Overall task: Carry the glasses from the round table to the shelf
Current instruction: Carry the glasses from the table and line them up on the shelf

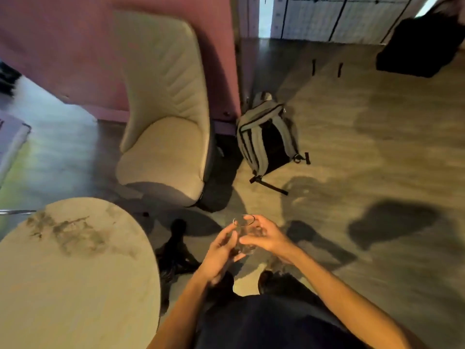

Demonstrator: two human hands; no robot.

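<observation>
A clear drinking glass (245, 235) hangs in front of my body, above the floor and to the right of the round table (75, 268). My right hand (265, 236) wraps its fingers around the glass from the right, thumb near the rim. My left hand (222, 250) touches the glass from the left with spread fingers. The pale, marbled tabletop at lower left shows no glasses in the visible part. No shelf is in view.
A beige upholstered chair (166, 127) stands beyond the table against a pink partition (63, 51). A grey backpack (266, 139) lies on the wooden floor to its right. A dark object (417, 49) sits at the far right. Open floor stretches to the right.
</observation>
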